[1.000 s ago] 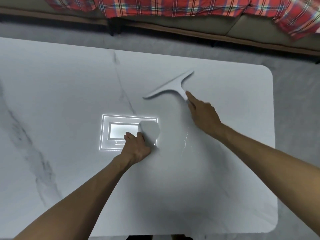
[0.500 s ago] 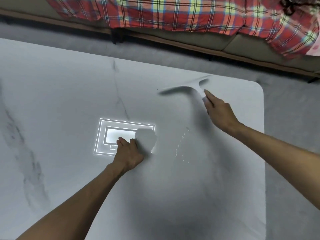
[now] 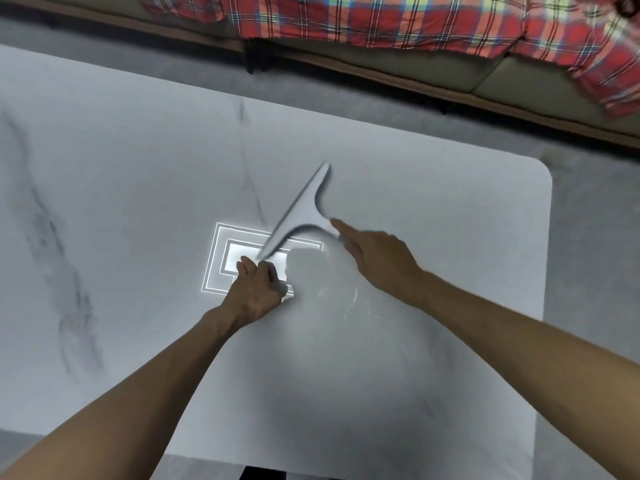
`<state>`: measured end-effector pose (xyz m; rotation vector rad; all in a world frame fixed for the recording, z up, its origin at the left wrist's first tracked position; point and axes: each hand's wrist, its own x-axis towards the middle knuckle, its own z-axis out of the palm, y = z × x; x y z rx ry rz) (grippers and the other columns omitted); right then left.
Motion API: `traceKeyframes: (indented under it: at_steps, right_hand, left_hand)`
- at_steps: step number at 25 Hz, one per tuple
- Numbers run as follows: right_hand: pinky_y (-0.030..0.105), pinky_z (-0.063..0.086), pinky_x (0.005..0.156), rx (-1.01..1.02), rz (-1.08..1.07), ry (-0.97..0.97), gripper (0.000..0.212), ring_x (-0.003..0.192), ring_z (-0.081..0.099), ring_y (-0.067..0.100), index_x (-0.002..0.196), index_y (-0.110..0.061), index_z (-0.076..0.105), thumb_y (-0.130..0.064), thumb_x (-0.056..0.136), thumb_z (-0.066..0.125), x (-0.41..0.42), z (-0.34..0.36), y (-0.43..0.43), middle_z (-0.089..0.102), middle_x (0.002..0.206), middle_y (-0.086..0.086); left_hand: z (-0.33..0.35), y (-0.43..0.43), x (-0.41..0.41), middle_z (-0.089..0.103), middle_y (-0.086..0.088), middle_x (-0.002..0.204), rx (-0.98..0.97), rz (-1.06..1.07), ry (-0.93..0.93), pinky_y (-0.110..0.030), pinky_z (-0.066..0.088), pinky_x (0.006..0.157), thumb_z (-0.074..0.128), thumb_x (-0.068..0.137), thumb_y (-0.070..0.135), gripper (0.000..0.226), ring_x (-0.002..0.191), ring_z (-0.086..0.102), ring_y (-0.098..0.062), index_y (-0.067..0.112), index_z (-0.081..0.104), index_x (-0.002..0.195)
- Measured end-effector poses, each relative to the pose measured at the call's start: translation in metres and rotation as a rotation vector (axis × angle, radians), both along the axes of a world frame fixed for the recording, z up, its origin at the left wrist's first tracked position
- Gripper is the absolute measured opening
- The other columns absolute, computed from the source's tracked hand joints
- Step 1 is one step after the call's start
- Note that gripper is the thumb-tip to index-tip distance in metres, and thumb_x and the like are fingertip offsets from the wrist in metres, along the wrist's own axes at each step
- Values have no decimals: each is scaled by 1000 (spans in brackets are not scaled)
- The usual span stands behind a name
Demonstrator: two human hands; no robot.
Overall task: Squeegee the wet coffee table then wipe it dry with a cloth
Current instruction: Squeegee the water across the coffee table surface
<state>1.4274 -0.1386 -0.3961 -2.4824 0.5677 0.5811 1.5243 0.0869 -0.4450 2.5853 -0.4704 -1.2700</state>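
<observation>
The person is working through the squeegee stage, judging by the tool in play and the water on the top. The right hand [image 3: 377, 261] is gripping the handle of a pale grey T-shaped squeegee [image 3: 302, 208], its forefinger lying straight along the stem; the other fingers are too blurred to read. The blade is slanting away ahead of that hand and toward the left hand [image 3: 254, 289], with its near tip just above the left knuckles. Whether the blade edge is touching the white marble-patterned coffee table [image 3: 450, 237] or riding just over it cannot be told.

The left hand is curling its fingers round a bunched pale cloth [image 3: 306, 268], which is lying on the table between the two hands, under the right forefinger's side. Thin glinting streaks of water [image 3: 349, 299] are sitting just beneath the right wrist, beside the cloth. A bright rectangular lamp reflection [image 3: 231, 259] is showing beyond the left fingers. Far past both hands, a red plaid blanket [image 3: 381, 19] is draping an olive sofa [image 3: 502, 74].

The next move probably calls for planting the blade flat beyond the streaks and drawing them toward the table edge, with the cloth lifted clear of the path; the drying wipe is not yet due.
</observation>
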Motion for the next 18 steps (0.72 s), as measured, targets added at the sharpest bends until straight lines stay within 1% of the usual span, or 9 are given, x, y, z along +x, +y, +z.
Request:
traceKeyframes:
  at_steps: [2, 5, 7, 9, 12, 14, 16, 17, 18]
  right_hand:
    - [36, 48, 78, -78, 121, 21, 48, 98, 63, 29, 146, -52, 21, -34, 102, 33, -40, 9, -19, 65, 109, 0]
    - [30, 39, 69, -108, 89, 177, 48, 91, 62, 20, 143, -60, 10, -39, 102, 26, -129, 37, -62, 62, 99, -10]
    - [30, 41, 69, -166, 55, 214, 47, 93, 63, 19, 141, -62, 11, -42, 102, 26, -138, 46, -102, 66, 107, -10]
    - [32, 46, 74, -218, 14, 151, 44, 101, 64, 26, 141, -60, 18, -47, 100, 27, -130, 54, -121, 67, 119, -6]
    - [41, 45, 90, -203, -183, -42, 44, 115, 56, 39, 146, -42, 30, -45, 101, 30, -71, 44, -144, 58, 135, 6]
    - [40, 41, 94, -133, -327, -38, 47, 122, 49, 40, 150, -32, 28, -37, 103, 30, -19, 26, -154, 51, 142, 11]
    - [35, 46, 78, -55, -427, 15, 49, 111, 50, 37, 150, -31, 23, -31, 102, 28, 7, 10, -157, 53, 136, 14]
    - [31, 44, 68, -46, -423, 34, 49, 102, 50, 34, 150, -31, 23, -29, 101, 28, 6, 4, -155, 55, 130, 17]
    - [31, 43, 66, -52, -400, 50, 48, 98, 51, 34, 149, -30, 22, -27, 101, 27, -3, 3, -150, 57, 125, 18]
  left_hand:
    - [2, 0, -1, 20, -21, 152, 4, -11, -11, -45, 33, 109, 58, 86, 10, 50, 138, 29, -37, 4, 47, 134]
    - [7, -6, -11, 33, -24, 139, -18, -40, -86, -44, 38, 104, 58, 83, 9, 41, 129, 37, -38, 3, 51, 122]
    - [12, -17, -23, 42, -20, 117, -76, -127, -99, -41, 40, 94, 55, 77, 5, 30, 111, 43, -37, 2, 52, 107]
    - [14, -34, -37, 41, -15, 108, -115, -207, -67, -37, 38, 89, 53, 69, 2, 32, 103, 42, -34, 3, 50, 101]
    - [14, -67, -51, 39, -19, 119, -153, -217, -23, -38, 35, 95, 56, 68, 4, 36, 113, 37, -36, 2, 49, 103]
    - [10, -82, -57, 30, -27, 137, -126, -226, 13, -40, 32, 104, 57, 72, 7, 38, 130, 27, -39, 2, 48, 108]
    - [3, -89, -58, 16, -34, 148, -74, -253, 38, -44, 29, 109, 54, 75, 8, 41, 141, 12, -42, 1, 46, 115]
    - [0, -90, -57, 14, -37, 149, -54, -264, 46, -45, 29, 110, 52, 76, 8, 43, 143, 8, -43, 1, 45, 117]
    - [-2, -91, -57, 15, -39, 147, -38, -269, 51, -46, 29, 110, 51, 76, 8, 44, 143, 7, -45, 0, 44, 119]
